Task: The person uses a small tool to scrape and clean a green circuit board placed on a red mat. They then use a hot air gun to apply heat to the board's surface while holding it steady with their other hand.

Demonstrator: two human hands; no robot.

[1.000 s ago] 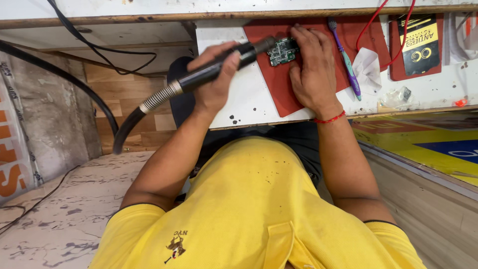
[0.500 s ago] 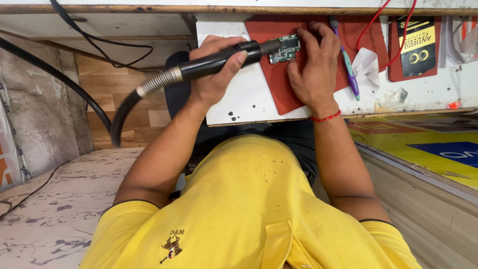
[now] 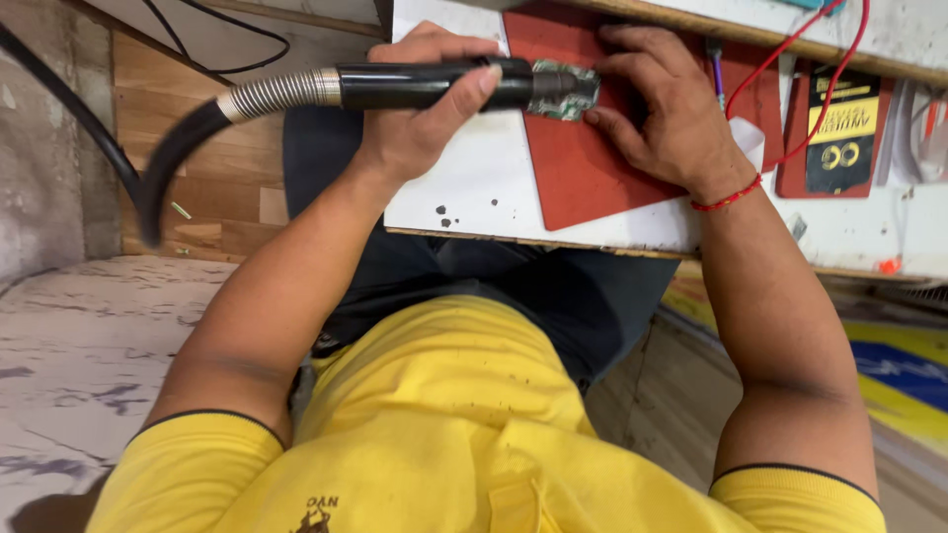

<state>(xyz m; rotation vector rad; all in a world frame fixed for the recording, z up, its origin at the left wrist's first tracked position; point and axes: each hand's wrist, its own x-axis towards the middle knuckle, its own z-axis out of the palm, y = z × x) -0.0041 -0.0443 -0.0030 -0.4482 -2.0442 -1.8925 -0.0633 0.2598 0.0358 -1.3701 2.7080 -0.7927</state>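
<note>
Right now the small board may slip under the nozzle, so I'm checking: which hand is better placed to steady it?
The right hand. Its fingers already rest on the red mat against the circuit board, while the left hand is full, gripping the black hot-air handle.

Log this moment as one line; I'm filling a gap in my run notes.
left hand: grips black hose-fed tool | right hand: steadies circuit board | surface: red mat

Black-and-yellow rectangular package [image 3: 841,128] on the bench's right side
</note>
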